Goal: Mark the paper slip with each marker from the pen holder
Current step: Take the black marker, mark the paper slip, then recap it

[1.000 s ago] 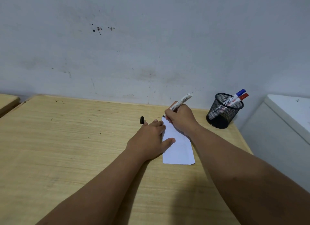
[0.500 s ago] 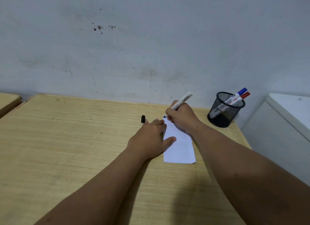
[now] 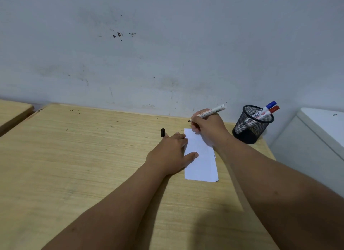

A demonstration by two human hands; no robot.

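On the desk [image 3: 74,166], the paper slip [image 3: 202,162] lies near the far right corner, long axis toward the wall, pinned flat by the open left hand [image 3: 170,153]; the right hand [image 3: 208,127], nearer the pen holder [image 3: 251,125], grips the uncapped marker [image 3: 211,112] above its far edge.

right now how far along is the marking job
Done: a short black mark sits at the slip's far left corner. In hand: the right hand holds the uncapped black marker, tip off the paper; its cap lies on the desk. Left: blue marker and red marker wait capped in the holder.
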